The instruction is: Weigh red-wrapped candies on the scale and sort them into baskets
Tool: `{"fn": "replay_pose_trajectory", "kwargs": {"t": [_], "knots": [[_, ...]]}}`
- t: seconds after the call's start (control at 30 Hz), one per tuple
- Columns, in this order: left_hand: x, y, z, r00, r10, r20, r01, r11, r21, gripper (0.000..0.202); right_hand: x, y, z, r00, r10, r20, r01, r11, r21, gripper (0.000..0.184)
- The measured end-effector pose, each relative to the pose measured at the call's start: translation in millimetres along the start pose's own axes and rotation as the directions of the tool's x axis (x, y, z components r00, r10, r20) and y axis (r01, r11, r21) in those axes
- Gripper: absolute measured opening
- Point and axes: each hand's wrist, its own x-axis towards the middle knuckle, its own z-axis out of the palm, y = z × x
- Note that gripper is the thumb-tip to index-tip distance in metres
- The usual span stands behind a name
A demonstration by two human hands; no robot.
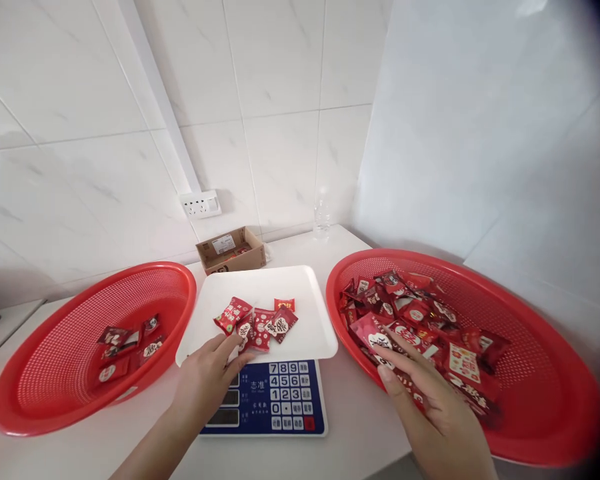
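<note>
A white tray [307, 293] rests on a blue-faced scale [280, 400] and carries several red candy packets [260, 323]. My left hand [207, 377] lies at the tray's front edge, fingers stretched toward the packets, fingertips touching one of them. My right hand [430, 400] reaches into the right red basket [545, 373], which holds a heap of red packets [420, 317]; its fingers lie spread over the packets, gripping none that I can see. The left red basket [50, 373] holds a few packets [130, 343].
A small open cardboard box [230, 250] stands behind the tray near the tiled wall. A clear plastic bottle [322, 213] stands in the corner. A wall socket [201, 204] sits above the box. The white counter's front edge runs below the scale.
</note>
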Motion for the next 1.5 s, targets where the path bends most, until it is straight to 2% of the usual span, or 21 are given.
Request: {"fn": "replay_pose_trajectory", "kwargs": {"t": [0.23,0.33,0.47,0.67,0.73,0.8,0.9,1.03,1.2,1.37,1.5], "knots": [[7,15,2.2,0.999,0.051,-0.003,-0.051,0.996,0.067,0.046,2,19,-7,0.974,-0.067,0.218,0.068,0.998,0.005,0.040],[23,20,6.6,0.992,0.097,0.085,-0.101,0.994,0.050,0.060,6,25,-11,0.960,-0.069,0.272,0.068,0.998,0.012,0.041],[50,25,11.9,0.959,0.153,0.240,-0.161,0.987,0.016,0.066,11,22,-14,0.943,-0.036,0.330,0.018,0.998,0.056,0.040],[74,34,12.0,0.865,0.304,0.400,-0.312,0.949,-0.047,0.053,13,9,-15,0.953,0.099,0.285,-0.157,0.970,0.188,0.040],[79,34,14.1,0.844,0.330,0.424,-0.339,0.939,-0.056,0.048,13,8,-16,0.944,0.110,0.312,-0.179,0.963,0.201,0.041],[82,32,16.7,0.851,0.318,0.419,-0.331,0.943,-0.043,0.046,14,8,-16,0.941,0.126,0.316,-0.194,0.961,0.197,0.041],[85,25,16.0,0.889,0.259,0.378,-0.275,0.961,-0.011,0.046,13,6,-16,0.948,0.161,0.274,-0.219,0.956,0.195,0.041],[73,11,-2.4,0.938,0.176,0.298,-0.180,0.984,-0.014,0.058,12,4,-14,0.948,0.192,0.255,-0.245,0.949,0.198,0.039],[30,-23,-37.7,0.989,0.037,0.146,-0.032,0.999,-0.039,0.063,14,6,-14,0.946,0.247,0.212,-0.282,0.946,0.157,0.040],[-18,-68,-57.2,0.993,-0.108,0.056,0.110,0.993,-0.035,0.063,18,4,-12,0.942,0.312,0.123,-0.326,0.937,0.123,0.048],[-42,-103,-64.3,0.986,-0.157,0.062,0.159,0.987,-0.025,0.065,21,-3,-5,0.931,0.357,0.081,-0.363,0.929,0.070,0.051]]}}
